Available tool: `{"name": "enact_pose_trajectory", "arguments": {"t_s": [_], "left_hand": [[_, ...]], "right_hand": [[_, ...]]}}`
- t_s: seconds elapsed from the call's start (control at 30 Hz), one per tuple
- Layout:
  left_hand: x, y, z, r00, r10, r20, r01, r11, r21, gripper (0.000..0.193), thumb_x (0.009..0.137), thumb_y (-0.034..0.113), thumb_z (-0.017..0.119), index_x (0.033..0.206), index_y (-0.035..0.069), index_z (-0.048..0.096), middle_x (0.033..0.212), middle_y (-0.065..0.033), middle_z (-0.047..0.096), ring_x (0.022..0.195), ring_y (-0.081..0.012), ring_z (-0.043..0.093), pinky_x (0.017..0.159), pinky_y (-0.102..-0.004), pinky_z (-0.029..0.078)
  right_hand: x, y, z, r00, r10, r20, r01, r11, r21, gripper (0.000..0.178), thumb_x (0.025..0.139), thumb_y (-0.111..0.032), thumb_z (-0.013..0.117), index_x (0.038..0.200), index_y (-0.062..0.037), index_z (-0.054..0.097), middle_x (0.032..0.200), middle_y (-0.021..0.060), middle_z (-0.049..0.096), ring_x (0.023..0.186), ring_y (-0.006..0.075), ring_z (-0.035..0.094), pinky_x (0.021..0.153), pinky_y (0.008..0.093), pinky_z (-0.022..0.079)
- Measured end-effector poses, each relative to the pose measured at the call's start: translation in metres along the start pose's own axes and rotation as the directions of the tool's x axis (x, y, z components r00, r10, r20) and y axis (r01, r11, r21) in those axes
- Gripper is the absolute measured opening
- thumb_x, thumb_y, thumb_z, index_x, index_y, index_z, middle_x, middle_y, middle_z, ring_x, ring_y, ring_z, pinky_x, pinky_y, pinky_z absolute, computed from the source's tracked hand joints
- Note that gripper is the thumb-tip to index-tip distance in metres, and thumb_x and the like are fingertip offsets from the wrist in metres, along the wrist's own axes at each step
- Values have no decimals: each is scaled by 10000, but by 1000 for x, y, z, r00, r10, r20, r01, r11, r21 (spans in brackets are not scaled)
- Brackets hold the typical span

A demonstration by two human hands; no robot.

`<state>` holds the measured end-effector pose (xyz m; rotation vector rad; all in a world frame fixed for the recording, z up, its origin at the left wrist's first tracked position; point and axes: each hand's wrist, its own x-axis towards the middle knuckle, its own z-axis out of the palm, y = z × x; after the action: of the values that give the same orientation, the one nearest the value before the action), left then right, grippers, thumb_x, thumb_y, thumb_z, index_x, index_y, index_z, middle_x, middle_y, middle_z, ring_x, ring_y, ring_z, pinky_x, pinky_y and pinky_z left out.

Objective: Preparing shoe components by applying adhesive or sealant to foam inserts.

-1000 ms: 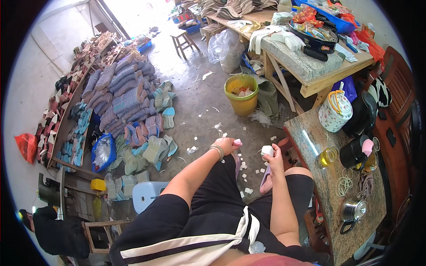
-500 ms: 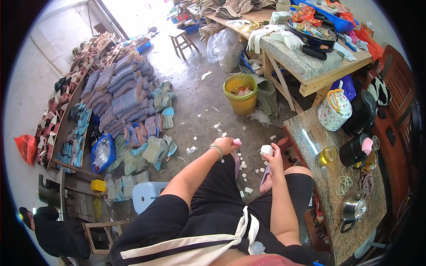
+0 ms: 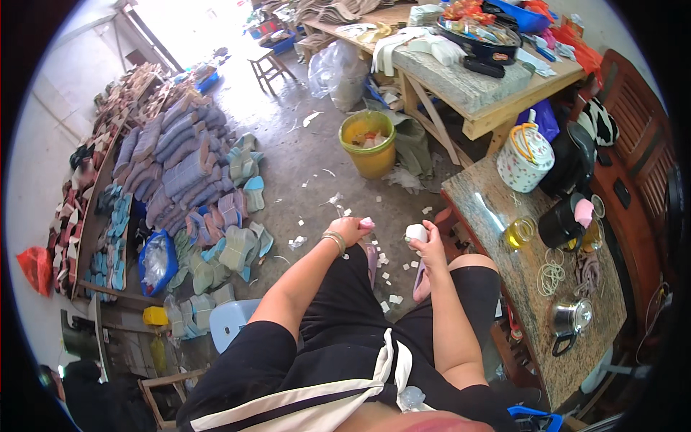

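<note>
My left hand (image 3: 350,230), with bangles at its wrist, is closed on a small pink piece (image 3: 367,223) that sticks out past the fingertips; its kind is too small to make out. Between the thumb and fingers of my right hand (image 3: 433,249) sits a small white block (image 3: 416,232) with rounded edges. The two hands are apart, held over my knees. Below them, small white square pieces (image 3: 395,299) lie scattered on the floor around my pink slippers (image 3: 422,282).
Bundled insoles (image 3: 183,173) are heaped at the left, near a blue stool (image 3: 232,322). A yellow bucket (image 3: 368,155) stands ahead. On my right, a stone-topped table (image 3: 529,288) carries a kettle (image 3: 572,317), a glass jar (image 3: 520,234) and a floral pot (image 3: 525,158).
The view has shifted, so the surroundings sit further left in the picture. The white block is turned a little in my right hand. Both hands keep their hold.
</note>
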<state>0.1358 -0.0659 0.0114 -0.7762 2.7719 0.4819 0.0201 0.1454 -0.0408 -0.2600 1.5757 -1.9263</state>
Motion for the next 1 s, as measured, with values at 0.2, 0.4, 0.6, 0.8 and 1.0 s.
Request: {"name": "enact_pose_trajectory", "arguments": {"t_s": [0.2,0.4,0.6,0.8,1.0], "left_hand": [[2,-1,3,999,23,-23,-23,1000,6,419,800,482,547,937,101,654,910,-143,661,878,-305,627,776,-409,481],[2,-5,7,999,3,-48,-2,1000,26,454,788,515,556,877,85,672,878,-158,661,858,-312,630,769,-408,487],[11,2,13,1000,-13,-12,13,999,45,401,791,462,573,920,92,660,908,-145,661,885,-308,625,789,-398,482],[35,-37,31,962,-91,-256,-55,857,-512,389,807,420,606,904,48,666,839,-149,666,781,-262,648,695,-359,493],[23,48,64,998,-20,54,48,-214,-976,356,917,331,510,1184,96,503,1096,-73,597,938,-177,593,692,-272,471]], "right_hand": [[-1,0,2,1000,18,13,-19,998,54,706,645,21,693,1272,-38,374,1091,109,496,965,204,549,773,305,495],[-2,7,4,1000,12,4,-12,1000,-2,699,643,-20,700,1265,-39,382,1102,114,502,983,207,542,811,310,472],[0,15,-4,1000,17,1,-17,1000,-11,719,628,-20,713,1272,-30,394,1153,135,512,1031,221,536,854,321,458],[5,12,9,984,-173,46,179,961,-213,741,611,-68,733,1268,-33,393,1145,161,554,1030,247,563,879,329,442],[-17,5,11,946,-311,97,325,882,-341,765,634,-82,735,1299,-34,360,1202,157,503,1113,221,501,948,313,391]]}}
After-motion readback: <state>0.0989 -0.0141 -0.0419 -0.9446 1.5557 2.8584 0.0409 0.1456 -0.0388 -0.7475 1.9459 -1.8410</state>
